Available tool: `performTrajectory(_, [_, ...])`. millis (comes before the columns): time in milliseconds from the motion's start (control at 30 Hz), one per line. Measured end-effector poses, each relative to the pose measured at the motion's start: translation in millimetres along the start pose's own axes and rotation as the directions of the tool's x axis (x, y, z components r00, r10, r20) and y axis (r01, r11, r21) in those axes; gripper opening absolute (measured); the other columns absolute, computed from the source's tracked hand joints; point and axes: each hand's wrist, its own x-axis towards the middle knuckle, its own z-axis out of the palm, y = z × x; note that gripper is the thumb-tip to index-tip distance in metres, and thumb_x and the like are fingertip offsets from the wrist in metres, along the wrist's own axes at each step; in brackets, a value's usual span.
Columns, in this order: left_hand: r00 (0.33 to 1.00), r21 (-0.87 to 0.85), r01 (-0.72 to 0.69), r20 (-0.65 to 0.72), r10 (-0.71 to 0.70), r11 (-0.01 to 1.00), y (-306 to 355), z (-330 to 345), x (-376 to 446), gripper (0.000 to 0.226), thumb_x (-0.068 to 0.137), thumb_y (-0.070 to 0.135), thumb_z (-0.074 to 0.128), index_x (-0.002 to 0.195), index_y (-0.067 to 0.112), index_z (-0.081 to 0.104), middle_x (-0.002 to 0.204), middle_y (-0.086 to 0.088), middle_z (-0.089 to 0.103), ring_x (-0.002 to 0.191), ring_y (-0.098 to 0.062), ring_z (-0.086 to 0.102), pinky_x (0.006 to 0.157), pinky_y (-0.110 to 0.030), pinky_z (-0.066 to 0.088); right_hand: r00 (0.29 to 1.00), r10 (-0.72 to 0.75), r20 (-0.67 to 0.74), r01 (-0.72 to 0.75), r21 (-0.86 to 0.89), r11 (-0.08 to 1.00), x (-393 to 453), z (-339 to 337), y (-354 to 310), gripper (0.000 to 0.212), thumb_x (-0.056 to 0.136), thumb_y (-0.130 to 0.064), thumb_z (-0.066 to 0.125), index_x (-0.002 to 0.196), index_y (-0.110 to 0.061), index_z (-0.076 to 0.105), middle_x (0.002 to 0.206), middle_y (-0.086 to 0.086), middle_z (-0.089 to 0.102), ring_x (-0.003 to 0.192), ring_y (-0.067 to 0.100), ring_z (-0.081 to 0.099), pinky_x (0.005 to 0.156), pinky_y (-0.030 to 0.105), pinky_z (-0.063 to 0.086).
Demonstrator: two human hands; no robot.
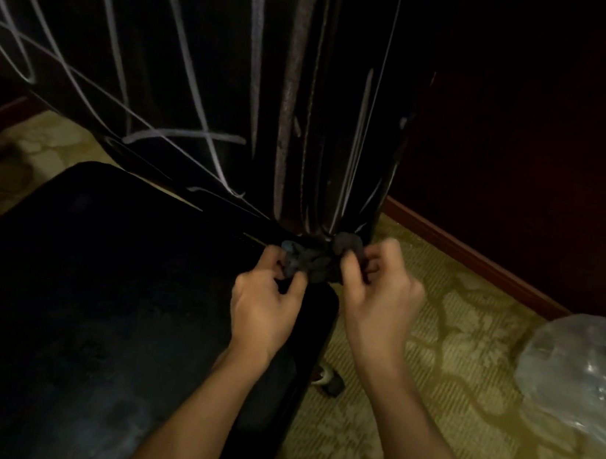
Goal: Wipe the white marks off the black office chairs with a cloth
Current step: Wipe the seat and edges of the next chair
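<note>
A black office chair fills the left and centre of the head view: its seat (92, 298) lies below me and its backrest (207, 62) rises behind, crossed by long white marks (186, 135). A dark grey cloth (310, 263) is bunched at the right rear corner of the seat, where seat and backrest meet. My left hand (265, 301) pinches the cloth's left end. My right hand (379, 285) grips its right end with curled fingers. Most of the cloth is hidden between my fingers.
A patterned yellow-green carpet (430, 361) covers the floor to the right. A dark red wall with a wooden skirting board (482, 260) runs behind. A crumpled clear plastic bag (583, 374) lies at the right edge. A small dark object (329, 381) sits on the floor by the seat.
</note>
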Motion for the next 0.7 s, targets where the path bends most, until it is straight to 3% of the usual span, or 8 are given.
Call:
performTrajectory(100, [0.998,0.090,-0.034,0.046,0.030,0.995,1,-1,2,0.013,0.090,0.032,0.064,0.100,0.026,0.060,0.070,0.008,0.065,0.057,-0.015,0.060,0.057,-0.030,0.050,0.999,-0.053,-0.003,0.053,-0.082,0.995,4,2,-1,0.023,0.086,-0.018,0.072,0.079,-0.012,0.051,0.063,-0.005,0.056,0.051,0.014,0.052,0.045,0.028,0.040])
performTrajectory(267, [0.990,0.239,-0.141,0.025,0.139,0.961,2,3,-5,0.016,0.091,0.029,0.062,0.103,0.020,0.059,0.084,0.001,0.070,0.076,-0.027,0.068,0.064,-0.039,0.054,0.996,-0.010,0.092,0.023,-0.143,0.989,-19,20,26,0.025,0.083,-0.016,0.076,0.080,-0.011,0.051,0.064,0.002,0.061,0.050,0.023,0.059,0.042,0.032,0.045])
performTrajectory(467, [0.991,0.024,-0.125,-0.051,0.126,0.992,10,-4,-2,0.005,0.092,0.026,0.064,0.092,0.023,0.060,0.062,0.012,0.059,0.052,-0.010,0.059,0.055,-0.033,0.050,0.990,-0.125,-0.069,0.121,-0.069,0.990,10,-4,-1,0.021,0.087,-0.018,0.072,0.077,-0.010,0.055,0.061,-0.006,0.054,0.049,0.012,0.050,0.045,0.026,0.037])
performTrajectory(567, [0.993,0.039,-0.101,-0.065,0.103,0.994,6,-2,-5,0.007,0.090,0.027,0.065,0.094,0.024,0.060,0.063,0.012,0.060,0.057,-0.012,0.062,0.057,-0.032,0.049,0.998,-0.057,-0.018,0.055,-0.094,0.994,5,8,3,0.022,0.085,-0.019,0.072,0.081,-0.011,0.052,0.064,-0.007,0.054,0.052,0.014,0.052,0.048,0.025,0.036])
performTrajectory(700, [0.999,0.114,-0.025,-0.043,0.030,0.993,1,1,-9,0.013,0.087,0.030,0.068,0.096,0.025,0.060,0.069,0.010,0.062,0.067,-0.021,0.066,0.063,-0.033,0.049,0.978,0.148,0.145,-0.125,-0.155,0.980,-21,27,26,0.019,0.089,-0.025,0.068,0.097,-0.011,0.057,0.077,0.004,0.068,0.069,0.029,0.066,0.059,0.036,0.050])
